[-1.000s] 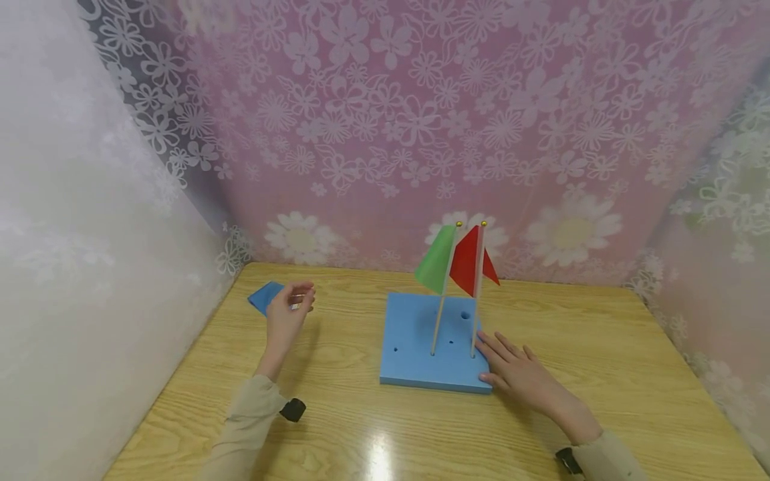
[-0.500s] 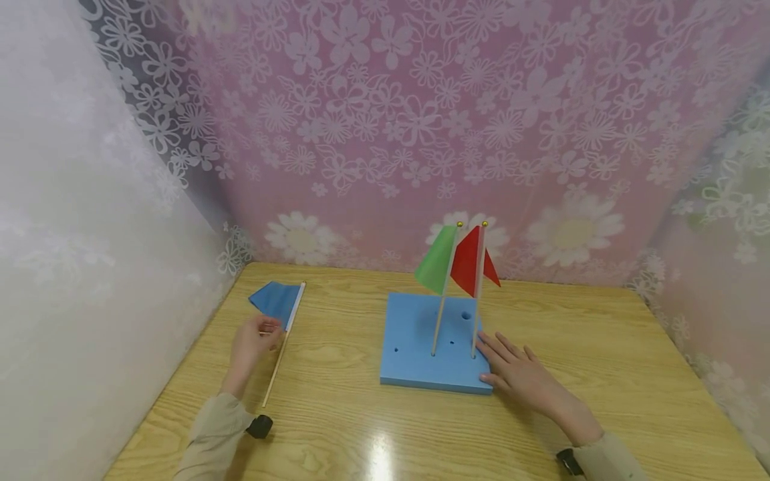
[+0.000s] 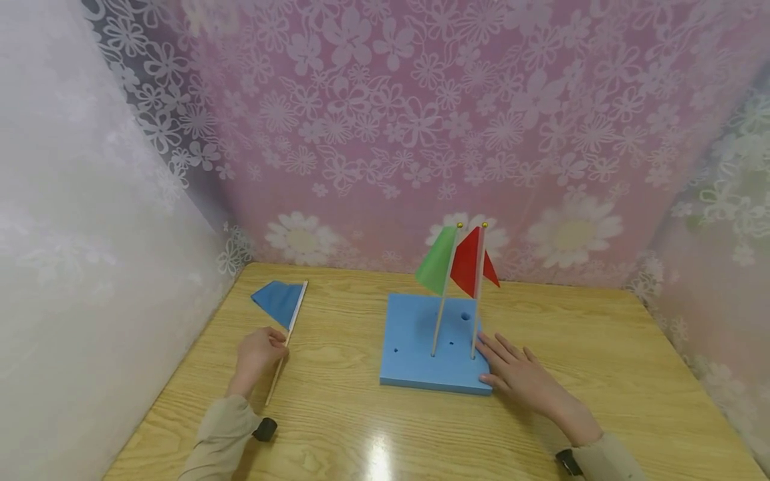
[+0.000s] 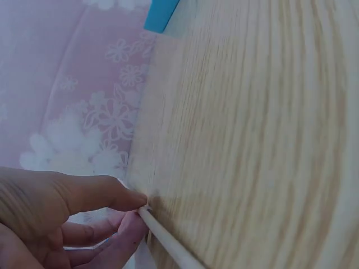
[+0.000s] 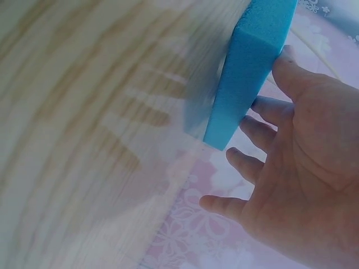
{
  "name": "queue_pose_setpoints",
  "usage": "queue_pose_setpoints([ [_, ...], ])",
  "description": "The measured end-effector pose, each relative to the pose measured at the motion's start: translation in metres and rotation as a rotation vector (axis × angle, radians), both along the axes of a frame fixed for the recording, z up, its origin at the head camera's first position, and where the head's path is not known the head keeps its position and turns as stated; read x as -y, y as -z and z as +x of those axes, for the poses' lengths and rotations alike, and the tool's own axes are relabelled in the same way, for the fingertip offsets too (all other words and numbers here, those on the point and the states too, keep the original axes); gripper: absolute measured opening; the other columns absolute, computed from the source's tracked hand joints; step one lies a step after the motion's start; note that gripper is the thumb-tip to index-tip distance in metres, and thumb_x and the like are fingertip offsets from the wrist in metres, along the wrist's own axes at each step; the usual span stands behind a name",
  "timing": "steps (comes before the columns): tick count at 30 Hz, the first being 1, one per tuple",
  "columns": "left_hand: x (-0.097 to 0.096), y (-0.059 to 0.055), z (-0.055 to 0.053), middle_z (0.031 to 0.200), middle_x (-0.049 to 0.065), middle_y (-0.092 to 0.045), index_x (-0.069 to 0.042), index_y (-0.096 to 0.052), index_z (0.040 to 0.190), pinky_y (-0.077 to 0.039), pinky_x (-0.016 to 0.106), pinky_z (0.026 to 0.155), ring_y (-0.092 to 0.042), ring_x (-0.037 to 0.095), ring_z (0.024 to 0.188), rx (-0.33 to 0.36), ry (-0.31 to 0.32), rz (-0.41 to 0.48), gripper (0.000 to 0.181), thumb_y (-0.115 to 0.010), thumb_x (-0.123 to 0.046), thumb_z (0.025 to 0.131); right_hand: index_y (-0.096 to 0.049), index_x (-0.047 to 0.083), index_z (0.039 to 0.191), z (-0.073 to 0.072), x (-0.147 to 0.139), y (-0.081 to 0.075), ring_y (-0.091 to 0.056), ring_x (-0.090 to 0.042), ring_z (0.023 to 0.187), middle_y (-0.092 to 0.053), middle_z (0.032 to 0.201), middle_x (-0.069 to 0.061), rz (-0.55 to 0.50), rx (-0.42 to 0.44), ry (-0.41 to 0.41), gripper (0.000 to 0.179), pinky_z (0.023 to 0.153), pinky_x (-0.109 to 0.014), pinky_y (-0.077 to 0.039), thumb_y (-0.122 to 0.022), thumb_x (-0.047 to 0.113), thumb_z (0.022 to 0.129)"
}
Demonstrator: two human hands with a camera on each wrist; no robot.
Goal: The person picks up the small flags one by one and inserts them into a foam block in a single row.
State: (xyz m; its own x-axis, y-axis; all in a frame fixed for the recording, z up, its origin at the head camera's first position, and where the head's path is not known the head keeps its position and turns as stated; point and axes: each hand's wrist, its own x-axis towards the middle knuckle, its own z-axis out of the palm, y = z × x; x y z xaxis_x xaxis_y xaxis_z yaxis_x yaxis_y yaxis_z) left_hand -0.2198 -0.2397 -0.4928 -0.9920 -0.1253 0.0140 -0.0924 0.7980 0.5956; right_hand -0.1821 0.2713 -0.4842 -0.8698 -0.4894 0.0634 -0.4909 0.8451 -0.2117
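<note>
On the left of the head view my left hand [image 3: 257, 354] pinches the thin wooden stick of a small blue flag [image 3: 279, 302] just below the cloth. In the left wrist view, thumb and fingertips meet around that pale stick [image 4: 171, 242]. The flag slants across the tabletop, its cloth pointing left. My right hand [image 3: 529, 381] lies spread with its fingertips at the right edge of a square blue board [image 3: 409, 327]. A green flag [image 3: 438, 264] and a red flag [image 3: 466, 264] stand upright in holes in that board.
Several holes show in the board, one larger hole [image 3: 466, 316] near its back right. Everything is on a wood-grain table [image 3: 337, 414]. A flowered pink curtain [image 3: 373, 133] hangs behind, with pale curtains [image 3: 90, 234] at the sides.
My left hand has come down and left from the blue flag's upper part to its stick, and now pinches it. The flag's stick shifted slightly right. My right hand stayed put.
</note>
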Motion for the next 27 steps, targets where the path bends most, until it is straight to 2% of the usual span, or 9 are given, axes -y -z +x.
queue_pose_setpoints([
  [8, -0.006, -0.004, -0.003, 0.087, 0.01, -0.074, 0.001, -0.076, 0.103, -0.05, 0.031, 0.064, -0.065, 0.014, 0.067, -0.055, -0.021, 0.087, 0.023, -0.069, -0.011, 0.085, -0.04, 0.01, 0.156, -0.002, -0.002, 0.006, -0.03, -0.044, 0.147, -0.036, 0.162, -0.013, -0.006, 0.008, 0.002, 0.065, 0.105, -0.079, -0.027, -0.058, 0.041, 0.102],
  [13, -0.019, -0.01, -0.008, 0.1, 0.019, -0.074, 0.005, -0.071, 0.112, -0.06, 0.033, 0.07, -0.075, 0.023, 0.071, -0.079, -0.014, 0.211, 0.025, -0.071, -0.011, 0.092, -0.042, 0.01, 0.155, -0.001, 0.0, 0.003, -0.032, -0.044, 0.146, -0.038, 0.161, -0.014, -0.007, -0.005, -0.001, 0.064, 0.104, -0.079, -0.028, -0.058, 0.041, 0.102],
  [17, -0.035, -0.014, -0.015, 0.105, 0.024, -0.072, 0.007, -0.069, 0.116, -0.063, 0.035, 0.067, -0.076, 0.029, 0.077, -0.121, -0.012, 0.349, 0.026, -0.072, -0.007, 0.093, -0.043, 0.01, 0.155, -0.001, 0.001, 0.001, -0.033, -0.044, 0.146, -0.039, 0.16, -0.014, 0.001, -0.013, -0.001, 0.063, 0.104, -0.079, -0.029, -0.059, 0.04, 0.102],
  [24, -0.075, -0.021, -0.026, 0.104, 0.022, -0.071, 0.006, -0.068, 0.116, -0.063, 0.033, 0.067, -0.076, 0.03, 0.082, -0.229, 0.033, 0.488, 0.027, -0.074, -0.004, 0.092, -0.042, 0.009, 0.155, -0.002, 0.0, 0.002, -0.034, -0.044, 0.146, -0.039, 0.16, -0.014, 0.005, -0.021, 0.0, 0.064, 0.104, -0.078, -0.03, -0.059, 0.04, 0.102],
  [27, -0.094, -0.025, -0.029, 0.102, 0.021, -0.072, 0.005, -0.068, 0.115, -0.062, 0.029, 0.066, -0.076, 0.03, 0.083, -0.276, 0.05, 0.55, 0.026, -0.075, -0.003, 0.091, -0.043, 0.009, 0.154, -0.002, -0.001, 0.003, -0.034, -0.044, 0.146, -0.039, 0.16, -0.014, 0.008, -0.026, -0.001, 0.064, 0.103, -0.079, -0.03, -0.06, 0.04, 0.101],
])
